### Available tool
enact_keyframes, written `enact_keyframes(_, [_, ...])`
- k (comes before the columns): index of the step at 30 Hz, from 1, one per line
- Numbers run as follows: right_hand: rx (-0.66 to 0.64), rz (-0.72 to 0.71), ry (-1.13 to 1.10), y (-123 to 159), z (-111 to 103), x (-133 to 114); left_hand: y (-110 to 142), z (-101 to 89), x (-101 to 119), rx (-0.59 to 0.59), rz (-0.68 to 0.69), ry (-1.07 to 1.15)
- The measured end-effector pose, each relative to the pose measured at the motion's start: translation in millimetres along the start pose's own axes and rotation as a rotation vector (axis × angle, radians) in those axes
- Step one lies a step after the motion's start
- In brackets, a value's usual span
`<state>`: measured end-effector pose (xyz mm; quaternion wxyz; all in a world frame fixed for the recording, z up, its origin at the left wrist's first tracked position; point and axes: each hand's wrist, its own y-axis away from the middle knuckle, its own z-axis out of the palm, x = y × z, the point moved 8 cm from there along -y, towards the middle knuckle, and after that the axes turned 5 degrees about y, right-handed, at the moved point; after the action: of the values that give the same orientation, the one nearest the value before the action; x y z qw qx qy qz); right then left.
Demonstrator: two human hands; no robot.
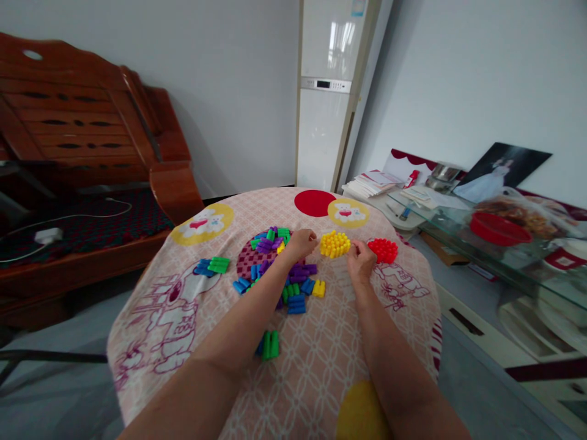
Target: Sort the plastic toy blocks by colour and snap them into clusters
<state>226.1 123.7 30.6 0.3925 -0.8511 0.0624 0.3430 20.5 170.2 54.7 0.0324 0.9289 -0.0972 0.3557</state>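
A cluster of yellow plastic toy blocks [334, 244] stands on the cloth between my two hands. My right hand [361, 260] is closed at the cluster's right edge, its thumb and fingertips pinching the outermost yellow block. On the other side, my left hand [301, 244] has its fingers curled together, a small gap away from the yellow cluster; whatever they may hold is hidden. Red toy blocks [384, 250] are grouped just right of my right hand. Under and around my left forearm lies a loose pile of purple blocks [310, 269], blue blocks [296, 304] and green ones.
A patterned cloth covers the round table [321, 366]. Blue and green blocks [219, 264] lie apart at the left; more green blocks [270, 345] lie nearer me. A cluttered glass shelf [458, 232] stands right, a wooden bench [82, 134] left, a white cabinet unit [325, 134] behind.
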Motion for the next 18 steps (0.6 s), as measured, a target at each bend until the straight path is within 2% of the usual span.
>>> enact_keyframes(3, [0.013, -0.007, -0.005, 0, 0, 0, 31, 1.0, 11, -0.108, 0.138, -0.051])
enact_keyframes(6, [0.019, -0.019, -0.001, -1, 0, 0, 68, 18.2, 27, -0.241, 0.316, -0.201])
enact_keyframes(9, [0.029, -0.024, 0.008, -2, -2, -1, 92, 35.7, 32, -0.291, 0.385, -0.358])
enact_keyframes(13, [0.030, -0.014, -0.007, -2, -3, 0, 97, 43.3, 35, -0.315, 0.402, -0.351])
enact_keyframes(15, [0.044, -0.001, -0.020, -3, -5, 2, 92, 40.4, 38, -0.309, 0.420, -0.304])
enact_keyframes(18, [0.078, 0.036, -0.036, -4, -8, 7, 76, 29.9, 46, -0.224, 0.422, -0.245])
